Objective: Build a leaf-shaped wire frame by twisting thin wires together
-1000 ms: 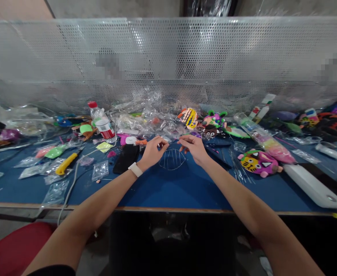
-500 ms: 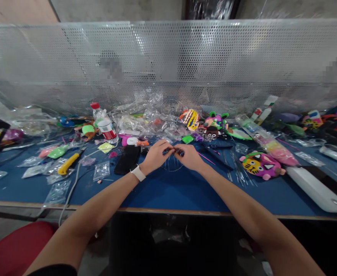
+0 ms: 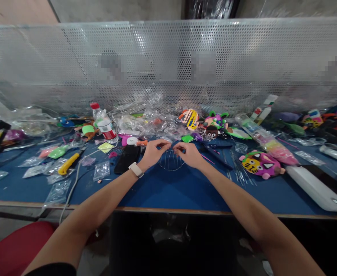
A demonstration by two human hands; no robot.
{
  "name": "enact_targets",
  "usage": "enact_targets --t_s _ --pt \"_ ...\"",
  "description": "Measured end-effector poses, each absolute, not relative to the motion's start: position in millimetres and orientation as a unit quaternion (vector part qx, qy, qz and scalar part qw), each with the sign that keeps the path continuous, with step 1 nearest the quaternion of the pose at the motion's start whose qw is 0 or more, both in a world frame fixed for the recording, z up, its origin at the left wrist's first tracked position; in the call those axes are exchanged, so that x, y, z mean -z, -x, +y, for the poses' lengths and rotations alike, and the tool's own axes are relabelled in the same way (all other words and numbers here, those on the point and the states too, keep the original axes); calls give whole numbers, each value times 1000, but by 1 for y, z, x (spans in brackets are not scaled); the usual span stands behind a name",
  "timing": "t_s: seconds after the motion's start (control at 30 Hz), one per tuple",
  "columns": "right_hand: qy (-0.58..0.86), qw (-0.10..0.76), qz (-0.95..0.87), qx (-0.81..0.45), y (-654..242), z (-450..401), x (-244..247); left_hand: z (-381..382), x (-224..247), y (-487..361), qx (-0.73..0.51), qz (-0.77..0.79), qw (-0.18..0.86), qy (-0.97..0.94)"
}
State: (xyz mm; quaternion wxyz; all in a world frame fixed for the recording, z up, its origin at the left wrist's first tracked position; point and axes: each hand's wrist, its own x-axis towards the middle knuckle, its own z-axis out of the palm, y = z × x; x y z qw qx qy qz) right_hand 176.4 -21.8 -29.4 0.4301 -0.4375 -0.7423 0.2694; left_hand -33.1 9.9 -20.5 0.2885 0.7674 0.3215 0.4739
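A thin wire frame [image 3: 172, 169], a round ring with several fine wires rising from it, stands on the blue table in front of me. My left hand [image 3: 154, 152] comes from the left, thumb and forefinger pinched at the top of the wires. From the other side my right hand [image 3: 189, 154] curls its fingers down onto the wires' upper ends. The exact spot where the fingertips meet the wire is too small to make out. A black phone [image 3: 127, 159] lies beside my left hand, and a green packet [image 3: 187, 138] is just behind my right.
Loose wires [image 3: 240, 168] and a tiger-faced clay mask [image 3: 262, 165] lie to the right, near a white device [image 3: 318, 188]. A yellow cutter [image 3: 68, 163], small plastic bags and a red-capped bottle [image 3: 107, 128] are leftward. A perforated metal screen [image 3: 162, 57] stands behind.
My hands have drawn slightly apart at the fingertips, the left one moving a little left. More of the wire frame shows between them.
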Motion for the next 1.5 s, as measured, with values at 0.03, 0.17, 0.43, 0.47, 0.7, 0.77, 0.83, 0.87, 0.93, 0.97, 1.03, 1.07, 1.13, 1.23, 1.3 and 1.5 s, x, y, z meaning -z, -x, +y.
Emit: enact_targets --t_s 0.03,0.17,0.43,0.47,0.7,0.77,0.83,0.87,0.93,0.97,1.03,1.07,1.13,1.23,1.3,1.5 --pt "441 435 -740 -261 -178 -21 30 10 20 33 -475 325 291 -765" --pt "456 437 -746 -208 -182 -21 28 8 21 33 -471 327 297 -764" --pt "449 415 -765 -203 -180 -25 23 9 23 34 -464 317 275 -780" --pt "451 409 -769 -193 -181 -24 23 8 22 36 -455 306 270 -791" --pt "412 332 -837 -141 -184 -33 14 4 15 43 -469 266 331 -774" --pt "363 312 -856 -193 -182 -38 10 6 18 42 -478 301 330 -756" --pt "328 324 -844 -273 -181 -38 7 10 21 41 -483 332 327 -741" --pt "328 365 -814 -312 -183 -35 6 13 23 40 -485 344 326 -735" --pt "357 512 -690 -367 -193 -21 8 17 27 39 -479 358 319 -735" --pt "390 616 -581 -361 -200 -12 10 19 28 39 -469 362 308 -744" --pt "440 717 -406 -357 -217 7 17 22 30 38 -440 362 259 -780" --pt "459 727 -361 -361 -225 14 21 23 30 37 -420 359 222 -803" --pt "480 705 -361 -378 -235 23 28 24 33 36 -378 348 138 -847" --pt "478 677 -427 -361 -235 21 31 23 39 38 -311 357 34 -880" --pt "476 656 -478 -337 -228 14 28 23 43 40 -271 385 -11 -882" --pt "446 493 -730 -161 -204 -8 22 23 49 46 -224 424 -48 -876"
